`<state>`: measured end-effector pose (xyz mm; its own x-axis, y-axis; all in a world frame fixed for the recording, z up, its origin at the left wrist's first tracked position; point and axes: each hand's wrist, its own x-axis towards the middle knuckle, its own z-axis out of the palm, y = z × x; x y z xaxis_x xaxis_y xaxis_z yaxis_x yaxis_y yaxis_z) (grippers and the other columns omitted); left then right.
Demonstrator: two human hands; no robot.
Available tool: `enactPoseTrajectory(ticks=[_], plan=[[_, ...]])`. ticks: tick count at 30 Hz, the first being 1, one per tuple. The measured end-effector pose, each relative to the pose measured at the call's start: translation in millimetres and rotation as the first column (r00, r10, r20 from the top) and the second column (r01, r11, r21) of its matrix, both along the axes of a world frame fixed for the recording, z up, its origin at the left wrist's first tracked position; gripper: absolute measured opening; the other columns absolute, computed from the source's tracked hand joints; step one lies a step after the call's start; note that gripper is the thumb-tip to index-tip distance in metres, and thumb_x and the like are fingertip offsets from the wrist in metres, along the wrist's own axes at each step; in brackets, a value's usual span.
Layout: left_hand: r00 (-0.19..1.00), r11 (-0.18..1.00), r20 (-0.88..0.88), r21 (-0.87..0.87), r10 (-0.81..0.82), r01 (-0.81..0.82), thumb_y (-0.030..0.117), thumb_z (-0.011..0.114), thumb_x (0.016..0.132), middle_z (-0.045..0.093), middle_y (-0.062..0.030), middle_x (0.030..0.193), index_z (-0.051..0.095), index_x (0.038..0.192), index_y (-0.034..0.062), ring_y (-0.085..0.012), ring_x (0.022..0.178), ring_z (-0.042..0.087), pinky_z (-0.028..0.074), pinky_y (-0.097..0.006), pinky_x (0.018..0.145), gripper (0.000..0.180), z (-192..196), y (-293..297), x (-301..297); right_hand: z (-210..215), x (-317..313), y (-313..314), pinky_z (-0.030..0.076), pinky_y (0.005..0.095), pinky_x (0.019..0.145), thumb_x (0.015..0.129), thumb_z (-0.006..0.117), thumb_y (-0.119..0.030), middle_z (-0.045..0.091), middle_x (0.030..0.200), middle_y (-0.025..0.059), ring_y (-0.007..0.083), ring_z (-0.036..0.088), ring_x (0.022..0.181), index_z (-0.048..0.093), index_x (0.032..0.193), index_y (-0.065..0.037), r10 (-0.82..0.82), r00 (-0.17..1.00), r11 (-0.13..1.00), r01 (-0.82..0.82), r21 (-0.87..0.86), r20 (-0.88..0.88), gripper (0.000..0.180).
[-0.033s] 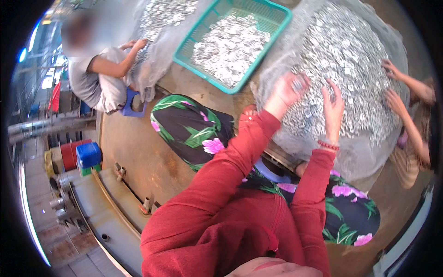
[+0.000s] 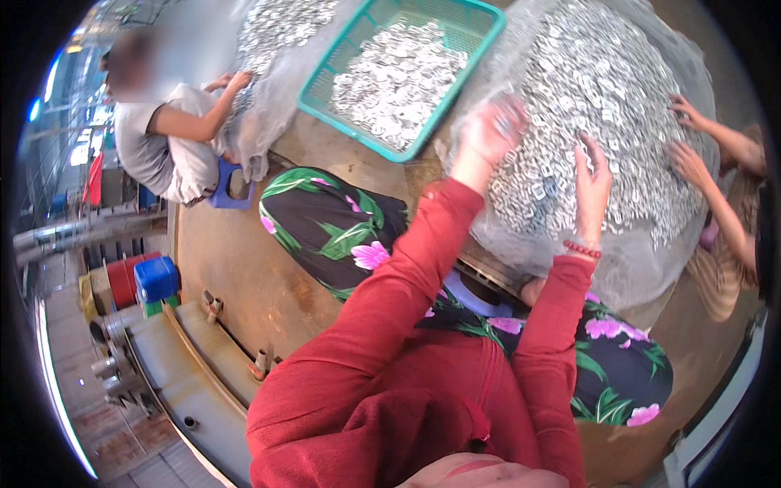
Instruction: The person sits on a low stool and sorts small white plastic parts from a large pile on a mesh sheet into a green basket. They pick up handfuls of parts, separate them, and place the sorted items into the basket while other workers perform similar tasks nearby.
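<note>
Leftmost I have a person in grey [image 2: 146,142] on a blue stool [image 2: 231,187], then a green basket [image 2: 351,134] partly filled with silvery pieces [image 2: 399,85]. My left hand [image 2: 493,134] is curled around a few small shiny bits [image 2: 506,126] at the near-left edge of the big metal heap [image 2: 610,89]. My right hand [image 2: 595,171], thumb and fingers apart, hovers over the heap. Another person's hands [image 2: 690,163] touch its right side.

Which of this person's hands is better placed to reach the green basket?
Probably the left hand: it looks nearer the green basket. The right hand is farther away, over the heap of metal pieces.
</note>
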<state>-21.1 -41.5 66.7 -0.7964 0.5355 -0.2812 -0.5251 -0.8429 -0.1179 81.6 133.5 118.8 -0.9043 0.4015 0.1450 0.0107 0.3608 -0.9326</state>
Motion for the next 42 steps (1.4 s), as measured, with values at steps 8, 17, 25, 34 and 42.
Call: enactPoseTrajectory(ticks=[8, 17, 25, 34, 42], plan=[[0.932, 0.844, -0.184, -0.504, -0.312, 0.183, 0.039, 0.053, 0.084, 0.022, -0.0226, 0.135, 0.03, 0.131, 0.0189, -0.0465, 0.11, 0.04, 0.048, -0.05, 0.079, 0.056, 38.1, -5.4, -1.8, -94.5, 26.9, 61.0, 0.039, 0.0365, 0.09, 0.078, 0.061, -0.018, 0.051, 0.117, 0.0222, 0.0303, 0.051, 0.105, 0.045, 0.123, -0.003, -0.196, 0.955, 0.979, 0.178, 0.099, 0.221, 0.05], [0.437, -0.483, 0.239, -0.617, -0.867, -0.622, 0.012, 0.074, 0.062, 0.051, -0.021, 0.105, 0.059, 0.097, 0.0099, -0.0341, 0.093, 0.055, 0.045, -0.041, 0.08, 0.037, -86.9, 3.8, 79.6, -114.1, 22.6, -18.8, 0.024, 0.0429, 0.102, 0.052, 0.079, -0.013, 0.027, 0.133, 0.0227, 0.0402, 0.028, 0.122, 0.038, 0.13, -0.029, -0.02, 0.818, 0.909, -0.225, 0.351, 0.575, 0.089], [0.636, 0.072, -0.073, -0.997, -0.768, -0.027, 0.013, 0.064, 0.079, 0.058, -0.0023, 0.073, 0.06, 0.099, 0.0013, -0.0077, 0.062, 0.055, 0.046, -0.021, 0.059, 0.023, -59.2, 8.9, 38.3, -148.2, 32.1, -0.7, 0.047, 0.0247, 0.053, 0.067, 0.065, 0.002, 0.056, 0.094, 0.0095, 0.014, 0.056, 0.058, 0.065, 0.099, -0.008, -0.134, 0.925, 0.878, 0.278, -0.391, 0.356, 0.034], [0.799, 0.585, -0.104, -0.737, -0.593, 0.338, 0.036, 0.054, 0.086, 0.053, -0.0017, 0.073, 0.055, 0.087, 0.0078, -0.0162, 0.068, 0.055, 0.047, -0.027, 0.062, 0.029, -40.2, 23.1, 22.0, -107.8, 34.7, 20.7, 0.05, 0.0289, 0.061, 0.074, 0.054, 0.004, 0.055, 0.087, 0.0067, 0.0147, 0.056, 0.076, 0.047, 0.086, -0.004, -0.063, 0.986, 0.41, 0.167, -0.897, 0.154, 0.016], [0.472, -0.418, 0.145, -0.726, -0.87, -0.547, 0.039, 0.073, 0.065, 0.054, -0.0262, 0.102, 0.047, 0.107, 0.0019, -0.0414, 0.094, 0.055, 0.044, -0.044, 0.079, 0.062, -94.1, 47.4, 40.2, -115.3, 46.1, 33.6, 0.049, 0.0421, 0.084, 0.078, 0.047, 0.007, 0.053, 0.109, 0.0175, 0.0234, 0.057, 0.092, 0.045, 0.109, 0.002, -0.071, 0.974, 0.348, 0.226, -0.91, 0.215, 0.032]])
